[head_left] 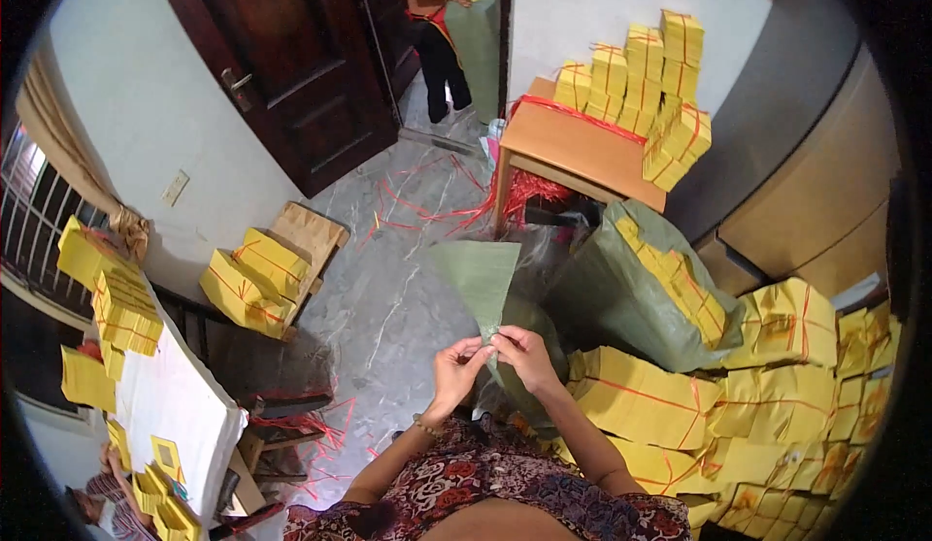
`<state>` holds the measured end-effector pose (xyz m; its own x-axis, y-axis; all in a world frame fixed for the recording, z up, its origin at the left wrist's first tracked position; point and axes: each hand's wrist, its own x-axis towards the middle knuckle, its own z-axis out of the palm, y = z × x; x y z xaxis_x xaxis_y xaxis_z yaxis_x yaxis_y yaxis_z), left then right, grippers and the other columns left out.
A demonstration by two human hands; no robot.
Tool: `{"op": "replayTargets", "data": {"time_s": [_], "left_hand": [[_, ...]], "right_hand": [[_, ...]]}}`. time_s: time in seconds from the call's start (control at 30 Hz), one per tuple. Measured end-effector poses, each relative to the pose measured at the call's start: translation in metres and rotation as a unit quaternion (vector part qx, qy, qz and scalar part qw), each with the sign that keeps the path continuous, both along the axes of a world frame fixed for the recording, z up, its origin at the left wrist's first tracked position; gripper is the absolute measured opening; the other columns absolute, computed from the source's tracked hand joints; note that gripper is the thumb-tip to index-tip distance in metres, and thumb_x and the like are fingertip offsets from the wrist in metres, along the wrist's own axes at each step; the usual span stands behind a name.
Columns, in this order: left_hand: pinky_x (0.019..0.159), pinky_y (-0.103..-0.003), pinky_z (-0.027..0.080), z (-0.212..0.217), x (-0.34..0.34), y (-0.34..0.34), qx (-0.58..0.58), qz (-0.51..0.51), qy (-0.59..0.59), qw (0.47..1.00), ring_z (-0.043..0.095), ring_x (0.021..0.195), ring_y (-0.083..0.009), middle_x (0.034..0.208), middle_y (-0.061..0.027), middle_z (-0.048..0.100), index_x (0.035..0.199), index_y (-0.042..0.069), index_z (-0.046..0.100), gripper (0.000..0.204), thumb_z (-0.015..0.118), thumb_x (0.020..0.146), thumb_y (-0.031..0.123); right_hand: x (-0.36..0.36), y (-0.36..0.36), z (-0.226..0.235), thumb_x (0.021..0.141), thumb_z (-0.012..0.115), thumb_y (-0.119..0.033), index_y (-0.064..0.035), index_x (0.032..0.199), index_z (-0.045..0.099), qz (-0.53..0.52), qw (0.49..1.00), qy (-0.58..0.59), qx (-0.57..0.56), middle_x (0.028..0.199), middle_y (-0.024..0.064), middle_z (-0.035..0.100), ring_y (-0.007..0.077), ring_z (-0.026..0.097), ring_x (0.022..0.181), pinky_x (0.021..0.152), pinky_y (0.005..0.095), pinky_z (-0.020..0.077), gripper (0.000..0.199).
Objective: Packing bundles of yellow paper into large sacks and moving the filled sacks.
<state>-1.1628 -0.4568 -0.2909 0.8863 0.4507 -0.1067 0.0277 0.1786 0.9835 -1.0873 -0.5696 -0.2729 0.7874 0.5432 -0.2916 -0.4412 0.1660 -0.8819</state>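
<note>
In front of my body, I hold a green woven plastic sack (482,271) with both hands, over the grey floor. Its upper part fans out flat and narrows to a gathered point at my fingers. My left hand (456,374), with a bracelet at the wrist, pinches that point from the left. From the other side my right hand (524,357) closes on it, fingertips nearly touching the left ones. More green material hangs below and behind the right hand. Close by on the right lies a bulky green sack (621,289) with bundles of yellow paper (677,284) showing in its mouth.
Tied yellow bundles (646,400) pile up at the right. A wooden table (573,153) carries more stacks, with red strips (524,196) beneath. Left are a white-topped table (180,395) and a wooden pallet (309,240). People are at the doorway (437,36) and lower left.
</note>
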Motion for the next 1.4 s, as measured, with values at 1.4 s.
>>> {"op": "replayTargets", "data": {"time_s": [1.4], "left_hand": [[0.072,-0.029,0.051,0.002,-0.007,0.046,-0.402,0.125,-0.016,0.907,0.057,0.072,-0.0131,0.082,-0.0036,0.058,0.09,0.005,0.051,0.016,0.043,0.094,0.018]], "right_hand": [[0.071,-0.097,0.022,0.085,0.058,-0.015,-0.0055,0.107,0.052,0.191,0.976,-0.057,-0.086,0.096,0.0011,0.057,0.0089,0.052,0.087,0.077,0.0265,0.0422,0.025]]}}
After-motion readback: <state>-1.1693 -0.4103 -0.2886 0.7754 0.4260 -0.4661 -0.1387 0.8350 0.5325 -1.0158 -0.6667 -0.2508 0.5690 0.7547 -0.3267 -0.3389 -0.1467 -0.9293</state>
